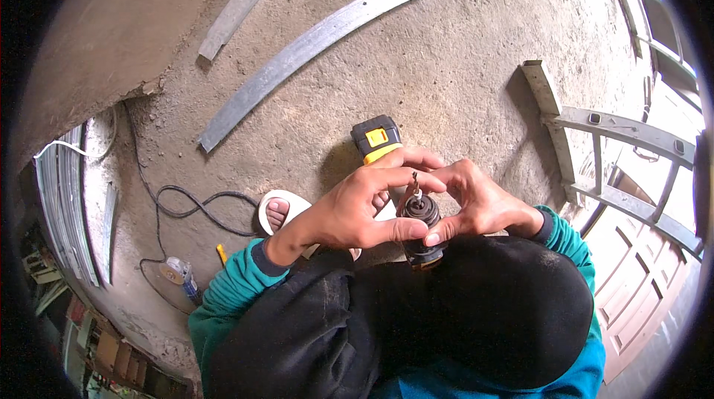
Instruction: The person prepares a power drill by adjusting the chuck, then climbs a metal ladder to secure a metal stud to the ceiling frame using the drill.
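A cordless drill rests against my lap with its dark chuck (422, 209) facing up. Its black and yellow battery (377, 135) points away from me. From the chuck's middle a short metal bit (416, 189) stands up. My left hand (349, 206) curls round the drill's front from the left, thumb against the chuck's side and fingers bent near the bit. From the right, my right hand (480, 202) closes on it too, its thumb tip beside the left one. Part of the drill's body is hidden under my hands.
Two grey metal channels (327, 34) lie on the concrete floor ahead. A metal ladder-like frame (625, 127) and a panelled door (636, 280) are at the right. At the left are an angle grinder (178, 272), its black cord (182, 202) and stacked metal strips (71, 206).
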Tool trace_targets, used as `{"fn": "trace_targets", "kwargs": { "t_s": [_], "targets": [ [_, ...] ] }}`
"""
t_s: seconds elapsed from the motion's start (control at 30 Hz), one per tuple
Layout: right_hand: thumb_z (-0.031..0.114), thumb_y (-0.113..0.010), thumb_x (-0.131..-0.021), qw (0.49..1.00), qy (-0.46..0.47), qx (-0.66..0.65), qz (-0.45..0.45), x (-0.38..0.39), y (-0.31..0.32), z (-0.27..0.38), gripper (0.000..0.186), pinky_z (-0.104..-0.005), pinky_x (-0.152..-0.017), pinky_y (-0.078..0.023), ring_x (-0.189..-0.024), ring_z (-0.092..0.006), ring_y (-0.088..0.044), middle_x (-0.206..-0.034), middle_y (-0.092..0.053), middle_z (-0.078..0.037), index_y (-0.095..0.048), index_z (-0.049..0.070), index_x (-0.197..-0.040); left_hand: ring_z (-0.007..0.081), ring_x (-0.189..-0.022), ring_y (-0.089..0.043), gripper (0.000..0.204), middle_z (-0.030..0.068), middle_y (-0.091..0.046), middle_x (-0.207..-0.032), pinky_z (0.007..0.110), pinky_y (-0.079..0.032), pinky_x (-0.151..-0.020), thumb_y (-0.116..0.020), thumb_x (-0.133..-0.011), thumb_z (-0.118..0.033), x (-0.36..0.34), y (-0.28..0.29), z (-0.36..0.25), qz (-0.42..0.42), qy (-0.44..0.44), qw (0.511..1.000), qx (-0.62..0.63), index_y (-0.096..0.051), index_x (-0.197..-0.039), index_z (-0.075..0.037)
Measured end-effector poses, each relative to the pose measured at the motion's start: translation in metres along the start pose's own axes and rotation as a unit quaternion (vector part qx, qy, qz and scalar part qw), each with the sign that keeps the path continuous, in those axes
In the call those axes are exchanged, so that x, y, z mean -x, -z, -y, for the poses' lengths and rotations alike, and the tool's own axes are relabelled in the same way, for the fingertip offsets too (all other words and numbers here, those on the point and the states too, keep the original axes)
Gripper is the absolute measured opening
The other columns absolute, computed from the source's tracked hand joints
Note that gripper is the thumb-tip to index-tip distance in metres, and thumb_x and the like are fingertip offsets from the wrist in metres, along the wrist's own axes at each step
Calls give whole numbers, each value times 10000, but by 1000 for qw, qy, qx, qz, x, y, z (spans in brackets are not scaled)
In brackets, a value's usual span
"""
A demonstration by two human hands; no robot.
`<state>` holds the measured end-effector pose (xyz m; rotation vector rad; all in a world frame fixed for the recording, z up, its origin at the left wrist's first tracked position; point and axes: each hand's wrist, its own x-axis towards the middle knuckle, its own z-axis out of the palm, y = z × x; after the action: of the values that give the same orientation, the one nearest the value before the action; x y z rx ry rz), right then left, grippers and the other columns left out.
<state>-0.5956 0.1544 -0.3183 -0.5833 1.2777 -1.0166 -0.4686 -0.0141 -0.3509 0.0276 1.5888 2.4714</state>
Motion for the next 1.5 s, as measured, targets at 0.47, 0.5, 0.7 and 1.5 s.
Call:
{"fn": "trace_targets", "kwargs": {
  "t_s": [0.47,0.5,0.7,1.5],
  "targets": [
    [313,-833,-656,1000,-14,6,20,-1,-1,-4,555,-333,-864,-450,-971,-197,-611,-1012,-674,-131,-647,-7,-1069,297,-1191,-476,488,174,-503,-1260,412,-364,-1011,-806,-691,-282,4,9,-3,12,10,1000,-10,-652,-1083,-34],
    [313,-833,-656,1000,-14,7,20,0,0,-4,555,-333,-864,-450,-971,-197,-611,-1012,-674,-131,-647,-7,-1069,297,-1191,-476,488,174,-503,-1260,412,-364,-1011,-806,-691,-282,4,8,0,12,10,1000,-10,-652,-1083,-34],
    [293,-835,-658,1000,6,16,23,1,0,-4,526,-329,-843,-458,-937,-176,-613,-973,-680,-119,-653,-12,-1046,293,-1210,-463,503,166,-499,-1275,419,-355,-1021,-802,-690,-268,4,6,6,23,8,999,-20,-650,-1119,-53],
    [261,-839,-661,999,-13,25,28,3,0,-7,470,-308,-778,-468,-864,-145,-612,-913,-684,-90,-670,11,-1021,275,-1170,-503,496,158,-536,-1241,396,-381,-998,-848,-627,-301,4,0,9,-9,8,1000,-2,-697,-1031,-55]
  ]
}}
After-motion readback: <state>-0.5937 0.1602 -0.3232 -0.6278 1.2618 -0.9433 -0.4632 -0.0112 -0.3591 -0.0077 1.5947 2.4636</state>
